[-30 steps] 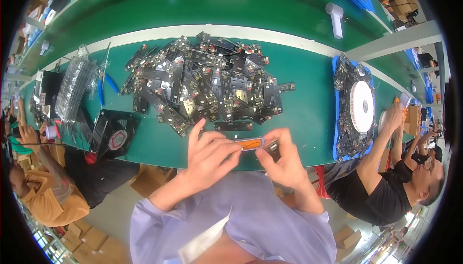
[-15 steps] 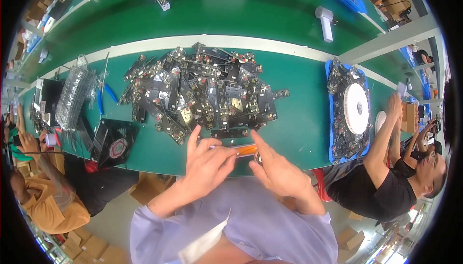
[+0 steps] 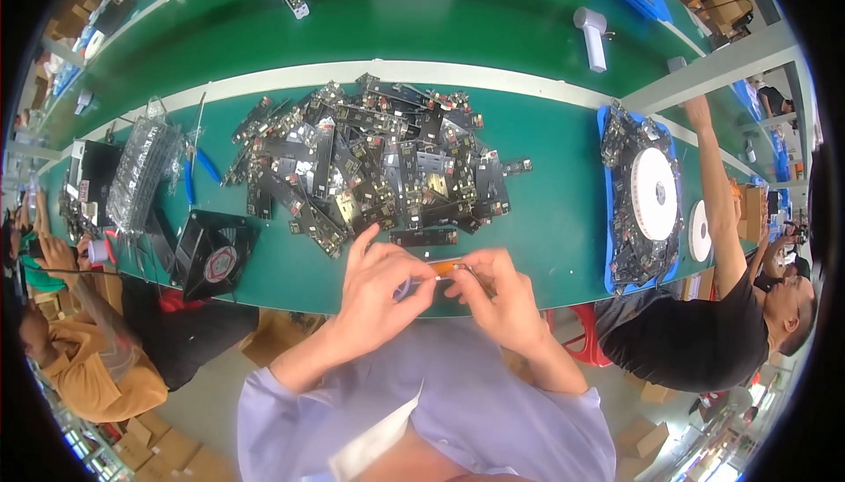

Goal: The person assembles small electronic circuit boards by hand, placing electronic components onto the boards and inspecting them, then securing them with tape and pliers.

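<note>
From the head view, your left hand (image 3: pixel 374 284) and right hand (image 3: pixel 497 293) meet just below the near edge of the big pile of dark circuit boards (image 3: pixel 370 165) on the green bench (image 3: pixel 546 174). Between them sits a small orange piece (image 3: pixel 446 266), just below that pile's near edge. Your left fingers (image 3: pixel 407 281) are pressed together around the piece's left end, with the forefinger raised towards the pile. Your right fingers (image 3: pixel 465 281) pinch a small part at the piece's right end; what that part is cannot be told.

Left of the pile lies a black square fan (image 3: pixel 214 255), and beyond it a clear blister tray (image 3: pixel 145 169) and blue-handled pliers (image 3: pixel 198 165). Right of the pile stands a blue tray (image 3: pixel 607 218) filled with more boards and a white reel (image 3: pixel 654 193). Beyond the pile, across the white strip, a white hand tool (image 3: pixel 591 35) lies on the bench. A person in black (image 3: pixel 695 341) sits right of the blue tray, one arm raised over it. A person in orange (image 3: pixel 84 367) sits left of the fan.
</note>
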The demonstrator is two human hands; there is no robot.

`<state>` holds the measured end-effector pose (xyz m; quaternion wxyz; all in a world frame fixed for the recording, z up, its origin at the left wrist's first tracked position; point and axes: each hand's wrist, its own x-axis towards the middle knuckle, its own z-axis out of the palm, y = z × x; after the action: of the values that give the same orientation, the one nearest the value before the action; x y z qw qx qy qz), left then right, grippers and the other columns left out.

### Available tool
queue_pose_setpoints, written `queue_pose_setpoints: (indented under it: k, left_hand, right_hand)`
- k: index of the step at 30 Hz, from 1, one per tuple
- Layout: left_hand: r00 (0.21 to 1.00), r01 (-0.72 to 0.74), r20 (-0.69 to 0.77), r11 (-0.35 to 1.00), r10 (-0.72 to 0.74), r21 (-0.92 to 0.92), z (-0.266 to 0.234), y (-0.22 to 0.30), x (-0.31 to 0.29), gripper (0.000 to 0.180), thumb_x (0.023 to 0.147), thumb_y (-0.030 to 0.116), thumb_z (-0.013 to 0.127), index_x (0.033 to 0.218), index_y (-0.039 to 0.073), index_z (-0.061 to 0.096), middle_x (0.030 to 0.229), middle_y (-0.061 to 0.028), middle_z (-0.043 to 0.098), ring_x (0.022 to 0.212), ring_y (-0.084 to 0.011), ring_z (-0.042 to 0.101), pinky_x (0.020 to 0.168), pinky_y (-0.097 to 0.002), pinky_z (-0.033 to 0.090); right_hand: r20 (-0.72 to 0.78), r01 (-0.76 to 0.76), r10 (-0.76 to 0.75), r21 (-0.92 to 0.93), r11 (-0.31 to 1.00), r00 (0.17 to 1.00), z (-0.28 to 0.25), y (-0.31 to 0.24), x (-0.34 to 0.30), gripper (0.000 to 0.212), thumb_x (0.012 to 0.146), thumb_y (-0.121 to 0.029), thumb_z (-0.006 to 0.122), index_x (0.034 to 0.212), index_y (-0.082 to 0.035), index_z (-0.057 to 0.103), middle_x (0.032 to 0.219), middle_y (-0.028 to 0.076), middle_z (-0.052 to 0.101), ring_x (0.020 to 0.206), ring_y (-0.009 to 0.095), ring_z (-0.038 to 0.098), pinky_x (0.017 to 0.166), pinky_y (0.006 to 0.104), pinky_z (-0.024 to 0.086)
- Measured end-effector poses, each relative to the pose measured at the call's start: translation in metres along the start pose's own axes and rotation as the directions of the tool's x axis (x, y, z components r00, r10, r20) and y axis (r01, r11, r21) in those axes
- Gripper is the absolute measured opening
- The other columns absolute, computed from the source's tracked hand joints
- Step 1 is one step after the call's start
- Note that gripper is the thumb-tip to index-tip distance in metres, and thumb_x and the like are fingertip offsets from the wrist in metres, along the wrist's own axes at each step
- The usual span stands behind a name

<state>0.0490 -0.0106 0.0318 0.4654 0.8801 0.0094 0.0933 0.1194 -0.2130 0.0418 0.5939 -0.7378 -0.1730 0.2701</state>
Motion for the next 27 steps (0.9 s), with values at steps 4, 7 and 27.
queue_pose_setpoints:
  k: [4,7,27]
  left_hand:
    - [0.994,-0.065,-0.080,0.995,0.072,0.081,0.006,-0.004,-0.001,0.012,0.082,0.010,0.084,0.091,0.011,0.076,0.088,0.0004,0.075,0.094,-0.0212,0.068,0.121,-0.0546,0.033]
    - [0.985,-0.101,-0.123,0.985,0.119,0.143,0.011,-0.005,-0.002,0.014,0.079,0.008,0.084,0.090,0.010,0.075,0.087,0.0004,0.075,0.091,-0.0204,0.069,0.118,-0.0537,0.036]
    - [0.937,-0.204,-0.216,0.931,0.275,0.303,0.027,-0.014,-0.006,0.022,0.078,0.008,0.083,0.096,0.012,0.070,0.086,0.0015,0.071,0.088,-0.0191,0.068,0.113,-0.0502,0.041]
  right_hand:
    - [-0.006,0.016,-0.016,0.009,1.000,1.000,0.008,0.011,0.000,0.024,0.105,0.003,0.062,0.128,0.003,0.054,0.109,0.015,0.077,0.098,0.016,0.077,0.077,0.0297,0.063]
    - [-0.025,0.061,-0.064,-0.123,0.991,0.998,0.012,0.011,-0.002,0.022,0.103,0.006,0.062,0.125,0.004,0.059,0.112,0.014,0.076,0.097,0.016,0.077,0.079,0.0297,0.063]
    - [-0.148,0.179,-0.251,-0.381,0.907,0.957,0.026,0.007,0.000,0.022,0.093,0.002,0.075,0.115,0.001,0.071,0.100,0.014,0.075,0.081,0.021,0.077,0.070,0.0328,0.062]
